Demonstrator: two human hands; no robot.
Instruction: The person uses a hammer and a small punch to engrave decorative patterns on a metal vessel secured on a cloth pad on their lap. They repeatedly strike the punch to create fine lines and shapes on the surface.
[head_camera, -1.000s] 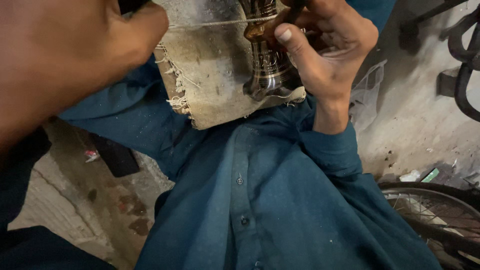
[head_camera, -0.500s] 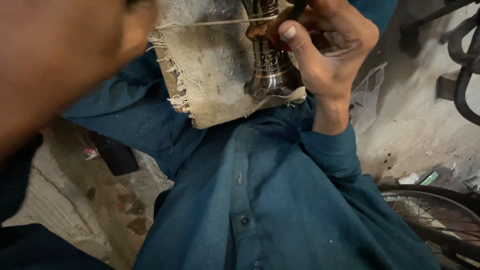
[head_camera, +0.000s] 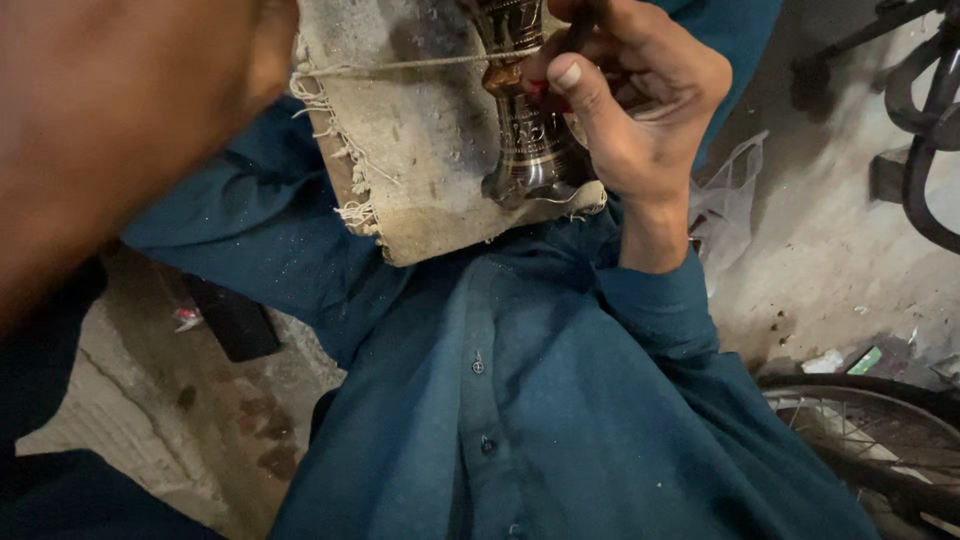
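Observation:
A dark engraved brass vessel (head_camera: 535, 150) with a flared foot lies on a dusty, frayed cloth pad (head_camera: 420, 170) resting on my lap. A thin string (head_camera: 400, 66) runs across the pad and over the vessel. My right hand (head_camera: 640, 120) is closed around a slim dark tool (head_camera: 580, 25), and its thumb presses against the vessel's waist. My left hand (head_camera: 120, 130) fills the upper left, blurred and very close to the camera; its fingers are out of sight beyond the frame's top edge. I wear a blue buttoned shirt (head_camera: 540, 400).
A bicycle wheel (head_camera: 870, 430) lies at the lower right on the stained concrete floor. A clear plastic bag (head_camera: 725, 200) and dark metal bars (head_camera: 930, 130) are at the right. A dark flat object (head_camera: 235, 320) sits on the floor at the left.
My left hand has drawn back toward the upper left, uncovering more of the pad's left edge. My right hand keeps its grip on the tool against the vessel.

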